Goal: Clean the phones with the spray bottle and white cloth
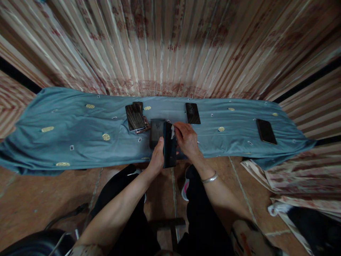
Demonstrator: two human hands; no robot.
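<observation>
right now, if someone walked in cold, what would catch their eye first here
The two hands at the centre: the left hand grips a dark phone on edge, while the right hand presses a small white wipe to its top. Behind them a long blue cloth spans the view, with a stack of phones left of centre, one phone just right of centre and another phone far right.
</observation>
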